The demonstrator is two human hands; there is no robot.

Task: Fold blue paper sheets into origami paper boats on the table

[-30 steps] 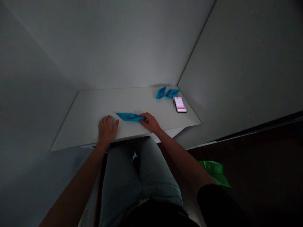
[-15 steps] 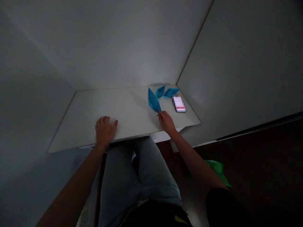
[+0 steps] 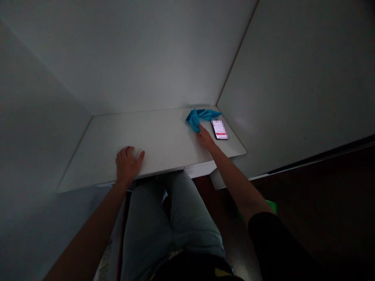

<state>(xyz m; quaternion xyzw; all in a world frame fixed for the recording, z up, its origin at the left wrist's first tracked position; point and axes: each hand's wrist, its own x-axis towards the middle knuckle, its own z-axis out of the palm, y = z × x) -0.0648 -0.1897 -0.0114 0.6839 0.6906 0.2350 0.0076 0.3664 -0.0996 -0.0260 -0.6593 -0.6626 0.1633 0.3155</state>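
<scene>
My right hand (image 3: 205, 137) reaches to the far right of the white table (image 3: 164, 136) and pinches the near end of a folded blue paper boat (image 3: 193, 120). That boat lies against other blue paper boats (image 3: 208, 114) near the back corner. My left hand (image 3: 127, 164) rests flat on the table's front edge, fingers spread, holding nothing.
A phone (image 3: 219, 129) with a lit screen lies just right of my right hand. White walls close in the table at the back, left and right. A green object (image 3: 272, 206) lies on the dark floor to the right. My legs are under the table's front edge.
My right hand carried the blue paper boat from the table's front centre to the far right, up against the other boats. My left hand stayed in place.
</scene>
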